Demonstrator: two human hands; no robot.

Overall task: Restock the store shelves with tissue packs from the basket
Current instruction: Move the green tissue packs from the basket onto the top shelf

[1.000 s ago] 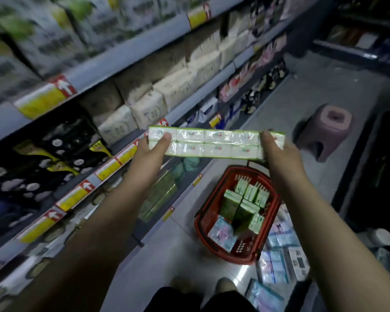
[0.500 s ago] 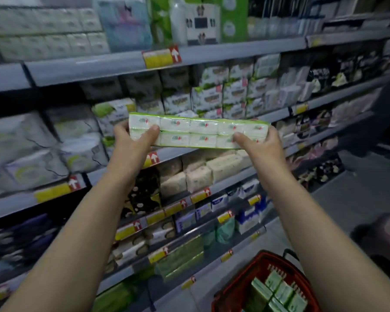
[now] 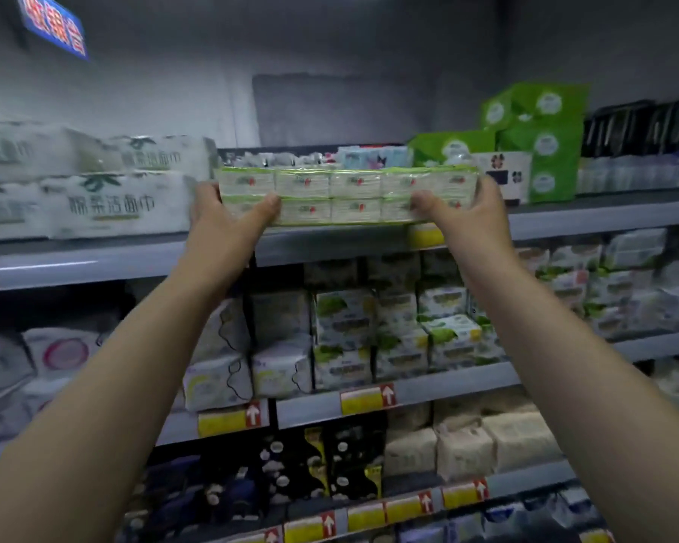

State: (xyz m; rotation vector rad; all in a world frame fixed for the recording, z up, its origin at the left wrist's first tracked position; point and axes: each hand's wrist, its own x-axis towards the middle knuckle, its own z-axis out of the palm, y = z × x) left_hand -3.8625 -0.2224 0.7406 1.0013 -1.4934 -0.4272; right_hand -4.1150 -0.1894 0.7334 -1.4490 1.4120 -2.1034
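A blue sign (image 3: pixel 52 27) with blurred characters hangs at upper left. Bright green bags (image 3: pixel 541 139) stand at upper right, dark packets (image 3: pixel 639 127) beside them. Lower down sit black spotted packs (image 3: pixel 322 464) and beige bundles (image 3: pixel 487 440), perhaps paper, above yellow price tags (image 3: pixel 363 399).

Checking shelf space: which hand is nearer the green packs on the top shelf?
Right. The right hand sits just left of the green packs; the left hand grips the far end of the tissue pack.

Dim light; grey wall (image 3: pixel 369 45); blue sign (image 3: pixel 52 29) upper left.
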